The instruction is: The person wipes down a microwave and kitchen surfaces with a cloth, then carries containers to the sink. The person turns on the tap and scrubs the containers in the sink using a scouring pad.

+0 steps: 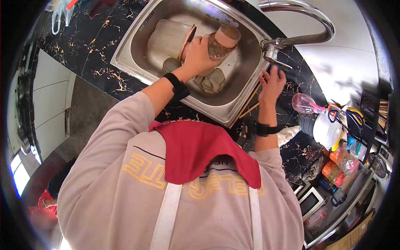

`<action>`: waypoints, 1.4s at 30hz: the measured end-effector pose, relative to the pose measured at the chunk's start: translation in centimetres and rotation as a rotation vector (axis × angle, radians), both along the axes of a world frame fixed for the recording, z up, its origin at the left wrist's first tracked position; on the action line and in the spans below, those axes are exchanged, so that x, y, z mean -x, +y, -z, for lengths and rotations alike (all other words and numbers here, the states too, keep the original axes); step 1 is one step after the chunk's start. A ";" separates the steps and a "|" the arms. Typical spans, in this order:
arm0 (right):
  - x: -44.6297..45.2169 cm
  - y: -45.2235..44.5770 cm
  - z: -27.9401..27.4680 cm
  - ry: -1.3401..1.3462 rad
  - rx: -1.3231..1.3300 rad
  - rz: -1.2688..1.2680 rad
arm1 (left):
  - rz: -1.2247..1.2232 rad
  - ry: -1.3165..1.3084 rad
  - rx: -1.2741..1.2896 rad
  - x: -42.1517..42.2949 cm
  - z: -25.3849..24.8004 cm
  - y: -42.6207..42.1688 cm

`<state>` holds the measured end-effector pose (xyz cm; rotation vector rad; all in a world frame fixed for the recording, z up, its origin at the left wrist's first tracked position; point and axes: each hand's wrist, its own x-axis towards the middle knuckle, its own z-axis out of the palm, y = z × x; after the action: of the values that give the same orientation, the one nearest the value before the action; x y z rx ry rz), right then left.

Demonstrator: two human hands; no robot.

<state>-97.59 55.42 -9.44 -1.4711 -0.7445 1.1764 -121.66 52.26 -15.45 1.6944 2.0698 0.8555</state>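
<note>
The container (168, 38) lay in the sink (245, 62), left of the jar (227, 36); I saw the cloth (211, 81) nearer, the faucet (275, 43) farther right.

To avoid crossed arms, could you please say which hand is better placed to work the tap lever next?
Probably the right hand: it looks empty, close to the tap lever, while the left hand holds a container at the sink.

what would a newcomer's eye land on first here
Likely the steel sink at top centre, where the left hand grips a murky container beside a larger pale container. The red cloth across the chest stands out next, then the chrome faucet right of the sink, with the right hand near its lever.
</note>
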 end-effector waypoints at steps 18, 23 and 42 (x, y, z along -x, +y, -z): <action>-3.3 5.1 0.2 0.006 -0.170 -0.108 | 0.005 -0.119 0.086 0.1 0.9 -1.1; -2.8 5.1 0.6 -0.036 -0.169 -0.082 | -0.053 -0.047 0.180 0.3 -0.1 0.1; -2.0 4.1 1.2 0.001 -0.216 -0.051 | -0.104 -0.114 0.315 0.5 -1.1 -0.1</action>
<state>-95.57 59.55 -10.62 -1.2781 -0.8843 1.0979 -122.17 52.21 -14.37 1.3524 2.1002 0.6002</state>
